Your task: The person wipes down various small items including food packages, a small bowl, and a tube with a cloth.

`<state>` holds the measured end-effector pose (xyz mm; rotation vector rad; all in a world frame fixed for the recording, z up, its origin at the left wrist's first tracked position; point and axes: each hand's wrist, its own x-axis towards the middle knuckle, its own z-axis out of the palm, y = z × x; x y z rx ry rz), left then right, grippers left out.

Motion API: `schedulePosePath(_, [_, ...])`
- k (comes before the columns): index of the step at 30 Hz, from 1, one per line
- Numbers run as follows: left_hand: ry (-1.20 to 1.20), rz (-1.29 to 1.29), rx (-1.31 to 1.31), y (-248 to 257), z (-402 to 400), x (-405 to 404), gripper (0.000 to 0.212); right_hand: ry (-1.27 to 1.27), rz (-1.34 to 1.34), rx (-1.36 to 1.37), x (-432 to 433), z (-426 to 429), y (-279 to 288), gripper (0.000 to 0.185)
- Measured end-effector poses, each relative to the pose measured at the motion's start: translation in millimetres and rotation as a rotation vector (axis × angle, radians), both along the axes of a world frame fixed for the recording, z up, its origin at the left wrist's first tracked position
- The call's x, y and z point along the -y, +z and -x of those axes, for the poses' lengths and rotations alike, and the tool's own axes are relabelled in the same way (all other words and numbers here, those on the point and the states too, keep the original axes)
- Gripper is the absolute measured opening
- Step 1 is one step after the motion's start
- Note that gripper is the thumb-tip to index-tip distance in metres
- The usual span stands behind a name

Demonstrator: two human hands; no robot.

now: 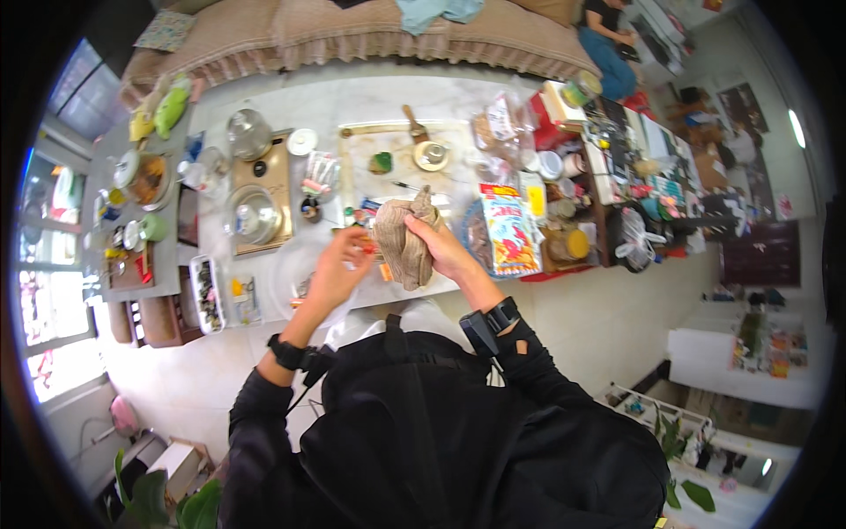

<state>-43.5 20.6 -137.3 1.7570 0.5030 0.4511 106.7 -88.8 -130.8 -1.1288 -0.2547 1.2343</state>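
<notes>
Over the near edge of the marble table (443, 285), my right hand (439, 248) grips a bundled tan ribbed cloth (403, 241), its fingers wrapped around the right side. My left hand (342, 264) is just left of the bundle, fingers partly curled; a small red item (367, 248) shows at its fingertips, and whether it is held I cannot tell. Small colourful items (357, 215) lie beyond the cloth. Farther back are a pen (403, 186), a green object (380, 162), a wooden-handled brush (415, 124) and a small cream dish (423, 156).
A snack bag (509, 231) and several jars stand to the right. On the left are glass bowls (254, 221), a gold-coloured tray (285, 198) and a white bin (208, 294) of small items. Past the table is a sofa (317, 30); another person (608, 53) sits at the upper right.
</notes>
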Motion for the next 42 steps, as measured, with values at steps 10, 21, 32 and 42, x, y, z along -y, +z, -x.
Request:
schedulePosePath(10, [0.020, -0.059, -0.053, 27.0, -55.3, 28.9, 0.033, -0.006, -0.112, 0.043, -12.0, -16.0, 7.3, 0.023])
schedulePosePath(21, [0.124, 0.012, 0.111, 24.6, -106.7, 61.7, 0.045, -0.101, -0.378, -0.335, 10.1, -59.0, -3.7, 0.027])
schedulePosePath(32, [0.344, 0.028, 0.109, 39.7, -109.4, 71.9, 0.015, -0.049, -0.477, -0.604, 32.8, -70.2, 9.5, 0.034])
schedulePosePath(42, [0.088, -0.457, -0.083, 59.2, -127.5, 83.4, 0.032, -0.149, -0.238, -0.089, 42.8, -68.0, 6.1, 0.029])
